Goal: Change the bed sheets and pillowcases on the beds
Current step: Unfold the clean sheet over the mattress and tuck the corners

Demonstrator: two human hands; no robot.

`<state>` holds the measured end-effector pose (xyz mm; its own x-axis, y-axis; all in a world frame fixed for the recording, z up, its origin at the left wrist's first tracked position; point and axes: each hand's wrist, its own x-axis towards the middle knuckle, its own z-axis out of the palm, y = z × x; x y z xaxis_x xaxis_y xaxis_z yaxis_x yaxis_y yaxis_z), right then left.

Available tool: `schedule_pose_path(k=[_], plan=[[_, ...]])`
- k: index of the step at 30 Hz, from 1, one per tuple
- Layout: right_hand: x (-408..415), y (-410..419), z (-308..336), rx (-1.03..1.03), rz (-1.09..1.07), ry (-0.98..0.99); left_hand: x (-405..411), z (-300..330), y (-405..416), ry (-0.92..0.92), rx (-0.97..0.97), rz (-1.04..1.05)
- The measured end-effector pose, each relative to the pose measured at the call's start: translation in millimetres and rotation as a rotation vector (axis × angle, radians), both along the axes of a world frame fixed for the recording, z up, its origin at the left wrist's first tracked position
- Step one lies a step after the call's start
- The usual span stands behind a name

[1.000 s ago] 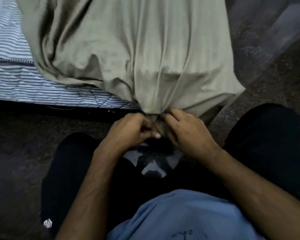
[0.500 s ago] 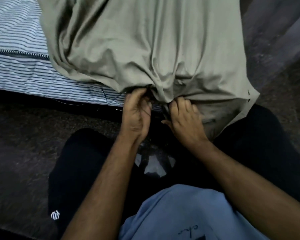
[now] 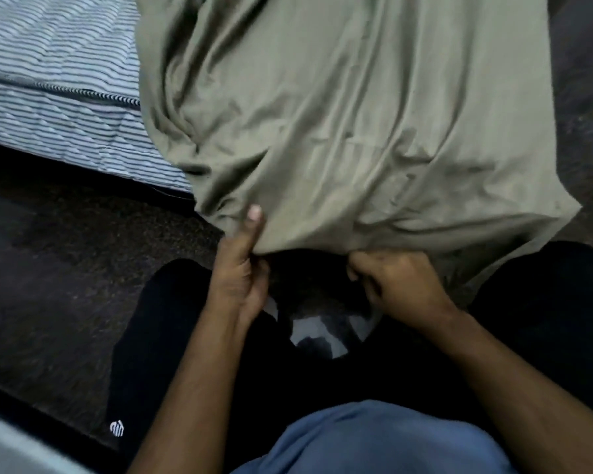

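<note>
An olive-green pillowcase (image 3: pixel 339 131) with a bulky pillow inside fills the upper middle, lying over the edge of a blue-and-white striped mattress (image 3: pixel 48 97). My left hand (image 3: pixel 243 268) grips the open lower hem at its left, thumb pressed up on the cloth. At the right end of that hem, my right hand (image 3: pixel 397 282) holds the fabric with curled fingers. The pillow itself is hidden by the case.
Dark speckled floor (image 3: pixel 65 275) runs left of my knees and to the far right. My black trousers and a blue shirt fill the bottom. A pale edge shows at the lower left corner.
My hands have moved apart along the pillowcase's hem, widening its opening. The case sits lower and further over the mattress edge, nearer to me.
</note>
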<state>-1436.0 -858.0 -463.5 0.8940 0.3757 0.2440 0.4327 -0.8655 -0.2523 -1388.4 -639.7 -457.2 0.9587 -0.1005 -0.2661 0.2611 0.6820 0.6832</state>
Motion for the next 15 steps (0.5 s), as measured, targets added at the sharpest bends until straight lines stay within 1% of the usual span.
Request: schedule_pose_path(k=[2, 3, 4, 5, 7, 8, 9, 10, 11, 13, 14, 15], plan=[[5.1, 8.8, 2.5, 0.034, 0.008, -0.170, 1.2, -13.0, 10.3, 0.234, 0.331, 0.098], [8.5, 13.6, 0.9, 0.041, 0.012, -0.215, 0.4, -18.5, 15.9, 0.328, 0.464, 0.125], [13.0, 17.4, -3.9, 0.027, 0.017, -0.220, 0.3, -23.0, 20.3, 0.395, 0.574, 0.158], [18.7, 20.3, -12.6, -0.021, 0.015, -0.189, 0.6, -29.2, 24.6, 0.421, 0.673, 0.190], [31.3, 24.3, -37.3, -0.179, -0.032, -0.074, 2.9, -47.9, 32.9, 0.374, 0.895, 0.246], [36.7, 25.6, -47.1, -0.250, -0.065, -0.010, 4.8, -55.5, 35.0, 0.347, 0.979, 0.258], [41.0, 27.0, -55.2, -0.302, -0.090, 0.047, 7.0, -60.9, 35.2, 0.327, 1.002, 0.264], [43.6, 27.3, -61.8, -0.340, -0.100, 0.082, 8.6, -61.7, 34.3, 0.329, 0.942, 0.271], [44.5, 26.7, -66.3, -0.370, -0.093, 0.096, 11.6, -59.9, 33.0, 0.327, 0.805, 0.293], [42.9, 26.5, -72.9, -0.411, -0.055, 0.059, 17.6, -48.5, 30.5, 0.298, 0.375, 0.272], [42.4, 27.2, -75.1, -0.417, -0.044, -0.010, 19.2, -42.3, 31.4, 0.281, 0.150, 0.246], [43.1, 27.7, -75.7, -0.408, -0.045, -0.097, 19.9, -39.4, 33.2, 0.267, -0.008, 0.219]])
